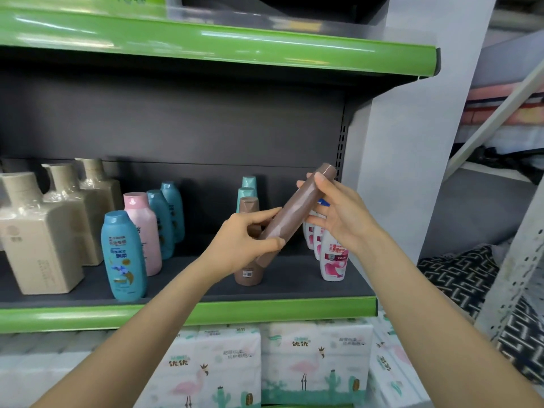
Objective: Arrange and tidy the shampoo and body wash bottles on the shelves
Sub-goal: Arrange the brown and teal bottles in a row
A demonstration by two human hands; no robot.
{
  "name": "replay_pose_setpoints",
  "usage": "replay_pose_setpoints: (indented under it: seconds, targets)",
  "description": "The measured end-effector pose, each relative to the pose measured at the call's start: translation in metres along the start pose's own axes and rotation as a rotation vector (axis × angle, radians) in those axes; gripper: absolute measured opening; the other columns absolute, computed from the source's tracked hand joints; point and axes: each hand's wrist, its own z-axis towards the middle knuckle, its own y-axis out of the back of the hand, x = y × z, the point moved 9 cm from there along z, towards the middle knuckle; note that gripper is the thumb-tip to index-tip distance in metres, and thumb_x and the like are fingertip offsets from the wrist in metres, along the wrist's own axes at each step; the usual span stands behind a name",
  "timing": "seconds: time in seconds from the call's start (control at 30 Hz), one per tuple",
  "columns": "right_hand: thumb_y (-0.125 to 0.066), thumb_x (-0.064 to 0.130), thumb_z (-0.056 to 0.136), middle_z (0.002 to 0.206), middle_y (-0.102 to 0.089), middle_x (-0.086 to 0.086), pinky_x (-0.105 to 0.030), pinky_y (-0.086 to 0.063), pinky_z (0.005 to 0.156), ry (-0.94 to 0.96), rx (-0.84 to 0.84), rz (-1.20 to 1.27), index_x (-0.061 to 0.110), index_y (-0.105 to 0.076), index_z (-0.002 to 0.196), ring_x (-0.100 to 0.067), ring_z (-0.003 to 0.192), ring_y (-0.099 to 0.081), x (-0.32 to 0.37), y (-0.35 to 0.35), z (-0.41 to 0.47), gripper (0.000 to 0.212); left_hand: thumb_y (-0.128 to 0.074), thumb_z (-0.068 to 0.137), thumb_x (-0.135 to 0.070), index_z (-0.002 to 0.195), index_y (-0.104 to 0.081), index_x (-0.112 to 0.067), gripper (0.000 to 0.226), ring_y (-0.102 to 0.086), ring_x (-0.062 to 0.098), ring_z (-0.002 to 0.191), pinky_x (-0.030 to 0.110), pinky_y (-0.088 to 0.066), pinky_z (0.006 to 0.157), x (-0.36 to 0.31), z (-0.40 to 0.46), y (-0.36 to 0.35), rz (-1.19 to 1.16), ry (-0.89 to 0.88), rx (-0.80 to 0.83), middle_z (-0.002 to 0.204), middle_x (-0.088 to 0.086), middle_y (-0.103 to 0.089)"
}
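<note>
A long brown bottle [294, 213] is held tilted in front of the middle shelf [265, 310], cap end up to the right. My left hand [244, 245] grips its lower end. My right hand [338, 213] holds the upper part near the cap. Behind it a second brown bottle [248, 275] stands upright, with two teal bottles [247, 189] behind that. White bottles with pink labels [332, 260] stand at the right. A blue bottle [123, 257], a pink bottle [144, 234] and more teal bottles [166, 219] stand to the left.
Three large beige shrink-wrapped bottles [38, 240] fill the shelf's left end. A green-edged upper shelf [235, 48] hangs overhead. Packs of tissue with flamingo prints [294, 363] lie below. A white pillar [412, 142] bounds the shelf on the right.
</note>
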Motion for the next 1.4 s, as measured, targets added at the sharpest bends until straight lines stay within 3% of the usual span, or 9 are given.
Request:
replay_pose_setpoints:
  seconds: [0.17, 0.33, 0.47, 0.6, 0.7, 0.87, 1.03, 1.23, 1.4]
  targets:
    - [-0.067, 0.032, 0.085, 0.101, -0.067, -0.008, -0.038, -0.061, 0.064, -0.037, -0.179, -0.021, 0.011, -0.061, 0.101, -0.023, 0.089, -0.068, -0.007, 0.014, -0.002, 0.028, -0.066, 0.083, -0.012, 0.107, -0.067, -0.031, 0.031, -0.065, -0.002, 0.088, 0.016, -0.052, 0.08, 0.008, -0.005, 0.003, -0.318, 0.045, -0.007, 0.093, -0.017, -0.072]
    - [-0.069, 0.03, 0.084, 0.095, -0.067, -0.009, -0.042, -0.06, 0.065, -0.07, -0.249, 0.068, 0.012, -0.058, 0.092, -0.024, 0.084, -0.068, -0.013, 0.019, -0.003, 0.023, -0.071, 0.076, -0.027, 0.09, -0.073, -0.024, 0.015, -0.065, 0.0, 0.072, 0.021, -0.05, 0.07, 0.017, -0.005, 0.019, -0.292, 0.059, -0.109, 0.077, -0.011, -0.072]
    - [-0.069, 0.028, 0.085, 0.101, -0.067, -0.009, -0.042, -0.06, 0.067, -0.04, -0.237, 0.098, 0.013, -0.06, 0.091, -0.024, 0.086, -0.067, -0.011, 0.016, 0.0, 0.019, -0.066, 0.069, -0.049, 0.089, -0.071, -0.031, 0.027, -0.06, 0.002, 0.074, 0.025, -0.052, 0.073, 0.026, -0.006, 0.015, -0.204, 0.114, -0.038, 0.079, -0.007, -0.07]
    - [-0.07, 0.028, 0.084, 0.112, -0.067, -0.013, -0.045, -0.059, 0.078, -0.021, -0.22, 0.081, 0.011, -0.064, 0.102, -0.027, 0.098, -0.067, -0.008, 0.015, 0.004, 0.026, -0.068, 0.081, -0.03, 0.1, -0.069, -0.027, 0.02, -0.063, 0.008, 0.079, 0.024, -0.055, 0.069, 0.027, -0.009, 0.009, -0.211, 0.145, 0.037, 0.087, -0.004, -0.07]
    - [-0.068, 0.028, 0.086, 0.111, -0.068, -0.014, -0.043, -0.058, 0.081, -0.018, -0.183, 0.104, 0.009, -0.063, 0.109, -0.027, 0.1, -0.067, -0.009, 0.013, 0.005, 0.03, -0.073, 0.078, -0.031, 0.102, -0.069, -0.033, 0.024, -0.066, 0.006, 0.088, 0.031, -0.056, 0.08, 0.023, -0.007, 0.014, -0.122, 0.086, -0.026, 0.092, -0.011, -0.072]
    - [-0.067, 0.024, 0.086, 0.109, -0.069, -0.014, -0.033, -0.06, 0.076, -0.036, -0.12, 0.015, 0.005, -0.058, 0.119, -0.023, 0.095, -0.07, -0.015, 0.011, 0.002, 0.038, -0.078, 0.071, -0.033, 0.105, -0.066, -0.034, 0.037, -0.06, -0.005, 0.094, 0.02, -0.048, 0.087, 0.018, -0.012, 0.022, 0.106, 0.04, -0.175, 0.097, -0.018, -0.067]
    - [-0.066, 0.017, 0.088, 0.101, -0.071, -0.014, -0.036, -0.059, 0.077, 0.048, -0.137, 0.039, 0.004, -0.064, 0.108, -0.023, 0.091, -0.071, -0.008, 0.015, 0.003, 0.024, -0.082, 0.066, -0.036, 0.123, -0.057, -0.031, 0.063, -0.055, 0.0, 0.093, 0.008, -0.04, 0.079, 0.014, -0.011, 0.011, 0.201, 0.041, -0.114, 0.108, -0.011, -0.06]
    - [-0.059, 0.015, 0.091, 0.092, -0.073, -0.007, -0.029, -0.058, 0.07, 0.081, -0.062, 0.072, 0.011, -0.065, 0.1, -0.018, 0.087, -0.071, -0.006, 0.017, -0.001, 0.011, -0.076, 0.057, -0.056, 0.127, -0.052, -0.034, 0.078, -0.06, 0.006, 0.1, 0.035, -0.049, 0.093, 0.02, -0.012, -0.011, 0.118, 0.089, 0.053, 0.114, -0.013, -0.063]
    - [-0.056, 0.019, 0.094, 0.097, -0.071, -0.008, -0.032, -0.058, 0.08, 0.048, -0.07, -0.001, 0.008, -0.063, 0.106, -0.019, 0.093, -0.07, -0.011, 0.025, -0.003, 0.018, -0.084, 0.064, -0.03, 0.124, -0.053, -0.028, 0.068, -0.054, 0.005, 0.096, 0.003, -0.038, 0.078, 0.004, -0.016, -0.007, 0.256, 0.004, -0.178, 0.106, -0.01, -0.058]
